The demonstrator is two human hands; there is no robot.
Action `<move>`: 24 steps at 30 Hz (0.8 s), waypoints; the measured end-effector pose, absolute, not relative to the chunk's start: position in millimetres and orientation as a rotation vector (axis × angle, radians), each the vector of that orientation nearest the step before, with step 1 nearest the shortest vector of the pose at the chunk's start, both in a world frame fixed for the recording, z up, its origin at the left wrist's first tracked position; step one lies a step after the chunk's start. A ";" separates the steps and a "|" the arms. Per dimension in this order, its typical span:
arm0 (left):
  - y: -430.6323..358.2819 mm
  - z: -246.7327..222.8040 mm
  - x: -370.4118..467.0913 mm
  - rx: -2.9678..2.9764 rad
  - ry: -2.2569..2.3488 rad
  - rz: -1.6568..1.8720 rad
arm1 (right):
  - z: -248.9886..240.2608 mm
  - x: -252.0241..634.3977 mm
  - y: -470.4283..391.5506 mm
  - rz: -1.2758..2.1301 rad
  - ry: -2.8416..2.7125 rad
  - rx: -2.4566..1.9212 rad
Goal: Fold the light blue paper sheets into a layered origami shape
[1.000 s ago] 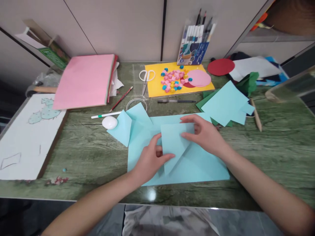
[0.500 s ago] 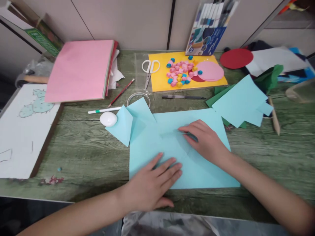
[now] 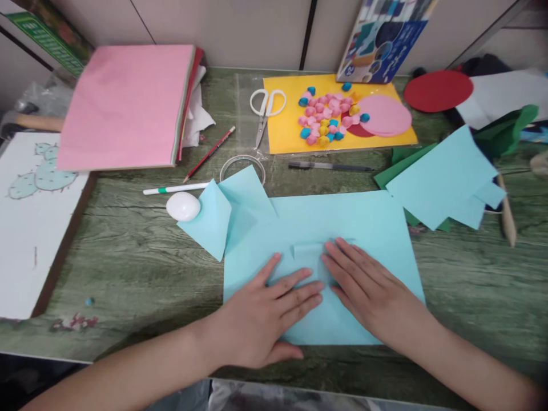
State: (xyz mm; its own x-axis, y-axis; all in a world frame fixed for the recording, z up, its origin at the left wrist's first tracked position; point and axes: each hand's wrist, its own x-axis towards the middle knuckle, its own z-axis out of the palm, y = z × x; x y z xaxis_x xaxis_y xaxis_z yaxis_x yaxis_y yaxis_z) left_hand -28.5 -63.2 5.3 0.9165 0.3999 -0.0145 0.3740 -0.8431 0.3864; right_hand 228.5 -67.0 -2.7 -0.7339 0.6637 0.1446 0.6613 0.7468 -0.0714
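A large light blue sheet of paper (image 3: 342,217) lies flat on the table. My left hand (image 3: 274,305) rests palm down on its lower left part, fingers spread. On the middle of the sheet is a small light blue paper piece with a folded edge (image 3: 306,251), partly hidden under my fingers. My right hand (image 3: 368,279) lies flat over the right end of that piece, fingers stretched out. A creased light blue paper (image 3: 214,220) overlaps the sheet's upper left corner, with a white egg-shaped object (image 3: 183,206) on its left side.
White-handled scissors (image 3: 266,108), a pencil (image 3: 209,154), a pen (image 3: 329,166) and a tape roll (image 3: 242,165) lie behind the sheet. Paper balls (image 3: 325,111) sit on yellow paper (image 3: 282,137). A pink paper stack (image 3: 128,103) and cactus drawing (image 3: 34,228) are left, blue cut-outs (image 3: 440,177) right.
My right hand has gone from bent fingers above the sheet to lying flat on the small paper piece, whose folded edge now shows. My left hand stays put. The view has shifted slightly.
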 end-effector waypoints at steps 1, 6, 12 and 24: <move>-63.8 6.2 -27.6 2.707 0.571 0.089 | -3.3 229.6 -66.8 0.029 -2.781 -1.067; -67.7 10.6 -18.2 2.752 0.632 0.176 | -4.7 232.5 -63.9 0.039 -2.803 -1.056; -65.2 5.9 -7.8 2.836 0.911 0.495 | -5.6 230.5 -65.9 0.039 -2.808 -1.069; -61.2 -4.6 -4.7 2.834 1.020 0.379 | -2.3 228.0 -63.3 0.158 -2.737 -1.088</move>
State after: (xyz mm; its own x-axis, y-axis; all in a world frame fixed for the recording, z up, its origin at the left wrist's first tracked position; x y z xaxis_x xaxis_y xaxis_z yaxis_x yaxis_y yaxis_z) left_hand -4.7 -61.2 -4.6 0.7436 0.6390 0.1971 0.6125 -0.7691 0.1826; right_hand 228.0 -63.3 -2.3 -0.7118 0.6886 0.1380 0.6682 0.7246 -0.1689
